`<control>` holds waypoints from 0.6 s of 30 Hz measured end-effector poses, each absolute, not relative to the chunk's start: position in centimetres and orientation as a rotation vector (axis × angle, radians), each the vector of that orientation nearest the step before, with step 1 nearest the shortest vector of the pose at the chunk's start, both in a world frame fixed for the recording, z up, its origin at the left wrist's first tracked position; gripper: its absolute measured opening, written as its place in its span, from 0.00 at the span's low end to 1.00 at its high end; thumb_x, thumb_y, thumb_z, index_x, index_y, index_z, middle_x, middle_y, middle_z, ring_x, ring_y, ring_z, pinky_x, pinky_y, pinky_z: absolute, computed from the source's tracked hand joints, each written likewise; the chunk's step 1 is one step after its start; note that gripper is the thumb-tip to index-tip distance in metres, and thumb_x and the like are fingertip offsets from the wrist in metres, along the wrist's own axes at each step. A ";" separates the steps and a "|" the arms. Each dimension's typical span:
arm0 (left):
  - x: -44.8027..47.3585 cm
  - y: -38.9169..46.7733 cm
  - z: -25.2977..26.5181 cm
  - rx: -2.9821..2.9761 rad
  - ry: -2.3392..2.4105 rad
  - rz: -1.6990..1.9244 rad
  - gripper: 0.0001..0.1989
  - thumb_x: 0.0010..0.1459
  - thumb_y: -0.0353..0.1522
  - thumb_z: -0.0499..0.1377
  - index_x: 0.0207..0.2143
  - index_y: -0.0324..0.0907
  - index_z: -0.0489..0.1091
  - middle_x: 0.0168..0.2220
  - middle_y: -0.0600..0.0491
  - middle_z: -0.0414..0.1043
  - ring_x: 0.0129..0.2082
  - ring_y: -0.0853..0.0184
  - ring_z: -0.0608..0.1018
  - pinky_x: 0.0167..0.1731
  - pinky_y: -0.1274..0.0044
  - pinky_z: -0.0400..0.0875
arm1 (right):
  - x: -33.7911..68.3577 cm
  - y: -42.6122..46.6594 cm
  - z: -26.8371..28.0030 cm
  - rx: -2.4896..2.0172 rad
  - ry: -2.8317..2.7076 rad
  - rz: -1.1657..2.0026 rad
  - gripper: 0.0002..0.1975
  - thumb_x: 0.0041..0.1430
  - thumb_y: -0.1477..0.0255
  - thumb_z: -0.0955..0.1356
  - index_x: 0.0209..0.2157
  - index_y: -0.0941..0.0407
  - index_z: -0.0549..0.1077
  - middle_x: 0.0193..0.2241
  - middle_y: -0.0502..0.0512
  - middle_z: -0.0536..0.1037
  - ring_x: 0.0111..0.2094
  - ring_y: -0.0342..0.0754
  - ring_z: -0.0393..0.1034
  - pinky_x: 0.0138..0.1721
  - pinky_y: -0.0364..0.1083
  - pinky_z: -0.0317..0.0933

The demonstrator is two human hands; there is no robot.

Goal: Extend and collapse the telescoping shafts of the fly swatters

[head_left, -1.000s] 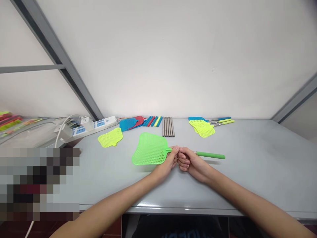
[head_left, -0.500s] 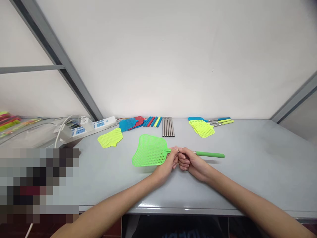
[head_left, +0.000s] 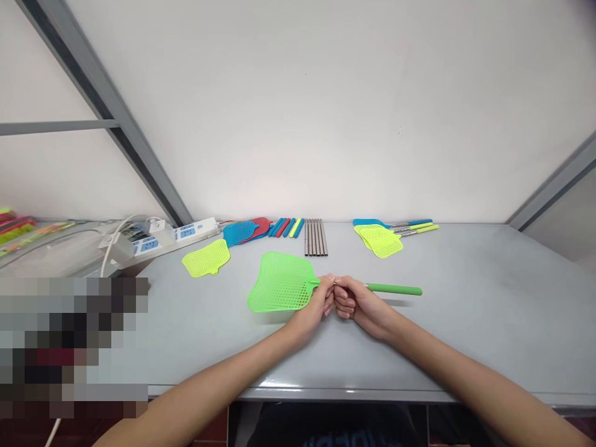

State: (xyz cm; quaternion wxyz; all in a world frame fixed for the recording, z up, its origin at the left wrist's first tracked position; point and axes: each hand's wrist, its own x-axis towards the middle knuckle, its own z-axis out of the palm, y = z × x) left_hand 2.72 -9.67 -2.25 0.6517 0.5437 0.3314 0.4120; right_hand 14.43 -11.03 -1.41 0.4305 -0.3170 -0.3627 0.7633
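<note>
A green fly swatter (head_left: 282, 282) is held level above the grey table, its mesh head to the left and its green grip (head_left: 395, 289) to the right. My left hand (head_left: 322, 297) is closed around the neck, just beside the head. Close against it, my right hand (head_left: 351, 299) is closed on the metal rod between the neck and the grip. Most of the rod is hidden by my fingers. Beyond my hands lies a row of metal tubes (head_left: 316, 238). A loose yellow swatter head (head_left: 206, 258) rests flat to the left.
Blue swatter heads (head_left: 239, 232) and a red one (head_left: 263, 225) overlap at the back, beside several coloured grips (head_left: 286, 228). Swatters with yellow heads (head_left: 379, 239) and a blue head (head_left: 370, 222) lie back right. A white power strip (head_left: 186, 233) stands at the left edge.
Both hands keep the same hold on the green fly swatter, almost without motion. The whole view has shifted very slightly.
</note>
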 end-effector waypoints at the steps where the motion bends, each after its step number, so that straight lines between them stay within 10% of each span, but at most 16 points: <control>1: 2.7 -9.7 -2.3 1.235 0.752 0.937 0.19 0.55 0.41 0.44 0.18 0.39 0.58 0.13 0.61 0.46 0.14 0.76 0.53 0.18 0.80 0.50 | 14.4 -11.0 -1.4 -0.793 -0.903 1.901 0.16 0.53 0.67 0.60 0.15 0.57 0.56 0.11 0.43 0.49 0.15 0.37 0.42 0.19 0.41 0.42; 18: 2.8 -10.0 -2.0 1.036 0.752 1.075 0.25 0.51 0.52 0.40 0.16 0.41 0.52 0.11 0.61 0.47 0.13 0.75 0.53 0.16 0.81 0.50 | 14.0 -11.4 -0.9 -0.786 -0.961 1.869 0.17 0.53 0.65 0.60 0.15 0.58 0.57 0.11 0.43 0.50 0.15 0.37 0.43 0.18 0.40 0.40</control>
